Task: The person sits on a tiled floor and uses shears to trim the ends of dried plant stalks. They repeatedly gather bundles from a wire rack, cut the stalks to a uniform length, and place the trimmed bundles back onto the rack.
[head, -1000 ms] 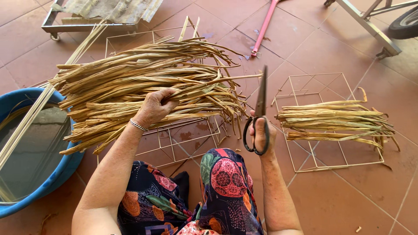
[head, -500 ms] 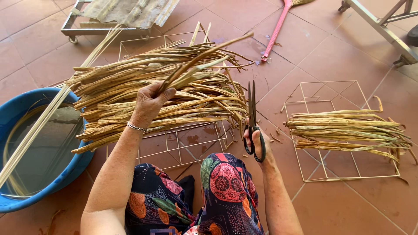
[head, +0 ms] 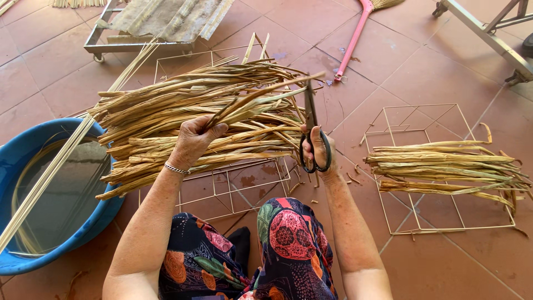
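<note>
The left hand (head: 194,140) gripped a few dried leaf strips (head: 261,97) lifted from the big pile (head: 183,116) on the wire frame (head: 244,186), beside the blue tub (head: 33,150). The right hand (head: 319,150) clasped black scissors (head: 311,130), blades nearly together at the strips' ends. Trimming well likely meant keeping strips taut, ends aligned.

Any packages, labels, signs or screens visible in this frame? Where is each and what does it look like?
None in view. The left hand grips dried reed strips, the right hand holds black scissors; around them are wire frames, a blue tub and a pink-handled broom, all unmarked.
</note>
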